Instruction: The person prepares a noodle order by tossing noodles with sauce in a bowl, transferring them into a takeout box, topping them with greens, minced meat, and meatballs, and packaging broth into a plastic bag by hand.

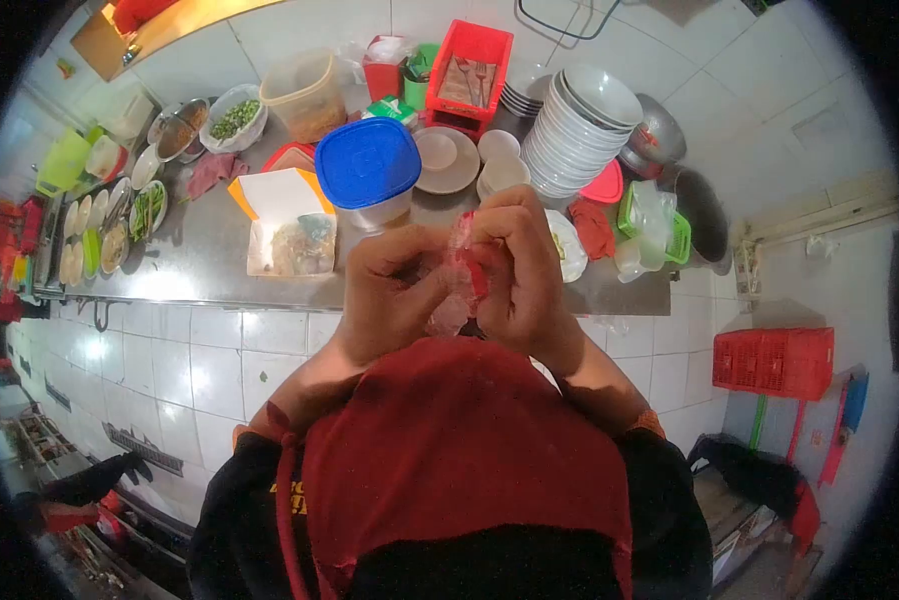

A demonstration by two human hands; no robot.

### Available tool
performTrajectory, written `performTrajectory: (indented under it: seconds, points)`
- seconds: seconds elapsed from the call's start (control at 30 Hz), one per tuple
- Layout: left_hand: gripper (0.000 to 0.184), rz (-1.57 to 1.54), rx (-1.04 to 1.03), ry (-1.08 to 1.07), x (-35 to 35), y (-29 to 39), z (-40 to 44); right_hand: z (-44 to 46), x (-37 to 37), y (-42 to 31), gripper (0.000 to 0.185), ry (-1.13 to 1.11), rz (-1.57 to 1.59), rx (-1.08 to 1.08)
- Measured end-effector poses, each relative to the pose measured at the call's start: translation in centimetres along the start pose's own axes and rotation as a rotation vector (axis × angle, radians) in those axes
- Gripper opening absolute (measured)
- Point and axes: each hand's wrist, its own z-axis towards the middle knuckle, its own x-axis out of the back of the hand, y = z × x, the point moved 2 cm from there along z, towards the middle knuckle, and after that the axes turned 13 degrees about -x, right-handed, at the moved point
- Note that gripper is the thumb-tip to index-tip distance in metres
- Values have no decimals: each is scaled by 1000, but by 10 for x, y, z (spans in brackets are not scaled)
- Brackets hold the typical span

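Observation:
Both hands are raised close together in front of the chest, above the counter's front edge. My left hand (pixel 394 290) has its fingers curled and pinched on a clear plastic bag (pixel 449 312) with red on it. From the other side, my right hand (pixel 524 270) grips the same plastic with bent fingers. What the bag holds is too small to tell. Just behind the hands are a blue-lidded tub (pixel 368 162) and white bowls (pixel 502 165). An open box (pixel 291 240) with an orange flap, holding something in plastic, lies left of my left hand.
On the steel counter (pixel 194 265) are stacked white plates (pixel 574 135), a red basket (pixel 469 75) with forks, a clear tub (pixel 304 95), a bowl of chopped greens (pixel 235 118) and a green basket (pixel 677 238). Red crates (pixel 772 362) stand at the right wall.

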Motion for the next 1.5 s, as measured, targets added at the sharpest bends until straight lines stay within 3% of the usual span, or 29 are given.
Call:
performTrajectory:
  seconds: [0.13, 0.2, 0.43, 0.5, 0.53, 0.57, 0.63, 0.7, 0.73, 0.77, 0.87, 1.2, 1.27, 1.37, 1.5]
  points:
    - [13, 49, -48, -62, 0, 3, 10, 3, 9, 0, 12, 16, 45, 33]
    - [10, 241, -142, -2, 5, 5, 14, 2, 19, 0, 9, 58, -18, -5]
    - [6, 113, -238, 49, 3, -5, 22, 2, 34, -6, 5, 29, 78, -214]
    - [7, 72, -240, 56, 5, -12, 25, 0, 38, 2, 10, -336, 349, -605]
    - [8, 33, -247, 76, 6, -17, 25, -1, 38, 1, 10, -324, 353, -612]
    - [8, 30, -240, 65, 6, -25, 25, -1, 36, 0, 12, -303, 337, -592]
    - [8, -427, -70, 127, 5, -43, 23, 0, 31, 1, 15, -276, 322, -573]
    - [13, -608, 37, 123, -4, -48, 22, 3, 27, 0, 19, -184, 106, -202]
    - [17, -789, 142, 125, -9, -51, 20, 4, 29, -2, 19, -180, 108, -206]
    - [17, -788, 148, 123, -8, -55, 17, 5, 31, -5, 19, -212, -17, -228]
    - [33, -838, 473, 222, -9, -78, 2, 5, 31, -4, 17, -200, -194, -266]
    - [34, -979, 480, -16, -14, -92, -4, 4, 26, 12, 13, -106, -390, -223]
    - [33, -864, 517, 55, -16, -88, -2, 2, 20, 15, 14, -94, -438, -239]
    - [31, -704, 553, 35, 1, -113, -8, -4, 10, 22, 16, -60, -536, -190]
    - [34, -511, 505, -13, -1, -98, -1, -8, 2, 24, 19, 10, -640, -141]
